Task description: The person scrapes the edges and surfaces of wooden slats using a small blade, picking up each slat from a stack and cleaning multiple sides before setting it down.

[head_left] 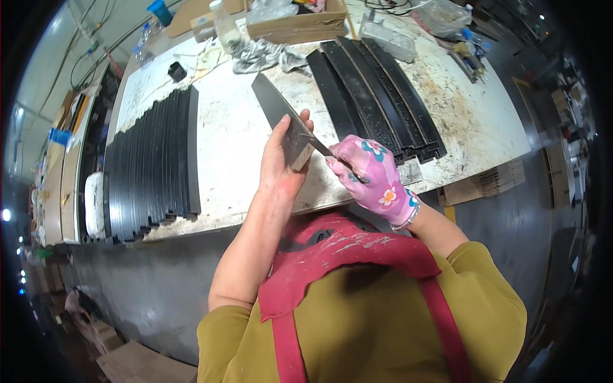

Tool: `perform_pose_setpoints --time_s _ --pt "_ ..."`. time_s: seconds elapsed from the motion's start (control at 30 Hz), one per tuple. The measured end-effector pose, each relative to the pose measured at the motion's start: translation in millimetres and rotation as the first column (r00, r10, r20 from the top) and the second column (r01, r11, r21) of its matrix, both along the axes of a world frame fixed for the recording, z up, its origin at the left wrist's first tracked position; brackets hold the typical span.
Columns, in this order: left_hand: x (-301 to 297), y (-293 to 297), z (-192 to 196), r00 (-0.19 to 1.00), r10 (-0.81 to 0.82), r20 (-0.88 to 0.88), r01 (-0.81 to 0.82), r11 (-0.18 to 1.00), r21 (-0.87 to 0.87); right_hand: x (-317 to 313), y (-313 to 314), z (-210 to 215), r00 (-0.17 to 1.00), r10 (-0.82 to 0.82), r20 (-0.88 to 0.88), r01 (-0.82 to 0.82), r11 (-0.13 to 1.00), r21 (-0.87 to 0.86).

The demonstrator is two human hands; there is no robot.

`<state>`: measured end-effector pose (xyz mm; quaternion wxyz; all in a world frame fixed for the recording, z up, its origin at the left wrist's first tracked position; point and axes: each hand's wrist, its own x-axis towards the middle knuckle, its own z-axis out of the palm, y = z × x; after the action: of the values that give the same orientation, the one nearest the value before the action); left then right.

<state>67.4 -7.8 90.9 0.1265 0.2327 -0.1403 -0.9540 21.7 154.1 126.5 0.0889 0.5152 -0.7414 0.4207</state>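
Observation:
My bare left hand (279, 156) is closed around the near end of a dark grey flat strip (271, 101), thumb on its face. The strip is tilted up over the table, its far end pointing away and to the left. My right hand (370, 175), in a pink glove with flower prints, is closed on a thin-bladed knife-like tool (321, 147). The blade lies along the strip's right edge, close to the left fingertips. Its handle is mostly hidden in the glove. Several black strips (357, 83) lie side by side just beyond my right hand.
A long row of black strips (153, 159) stands at the table's left. Toward the back are a crumpled grey rag (265, 56), a white bottle (223, 22), a small black cup (177, 71) and a cardboard box (297, 27). Metal tools (469, 62) lie at the far right corner.

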Motion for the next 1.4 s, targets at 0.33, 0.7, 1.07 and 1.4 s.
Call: perform_pose_setpoints --time_s 0.33,0.7,1.07,1.4 --pt "-21.8 14.3 -7.8 0.989 0.032 0.142 -0.031 0.999 -0.009 -4.5 -4.2 -16.8 0.964 -0.207 -0.169 0.217 0.975 0.045" --pt "-25.2 16.4 -17.8 0.989 -0.011 0.144 0.014 1.0 -0.026 11.9 -7.1 -32.4 0.944 -0.12 -0.308 0.217 0.927 0.305" --pt "6.4 -9.7 -32.2 0.98 -0.131 0.149 0.147 0.984 -0.102 15.6 -15.8 -49.9 0.986 0.154 -0.069 -0.143 0.98 0.14" --pt "111.4 -131.1 -83.4 0.712 0.618 0.334 0.633 -0.359 -0.685 -10.8 14.1 -66.3 0.951 0.058 0.304 -0.12 0.975 0.188"
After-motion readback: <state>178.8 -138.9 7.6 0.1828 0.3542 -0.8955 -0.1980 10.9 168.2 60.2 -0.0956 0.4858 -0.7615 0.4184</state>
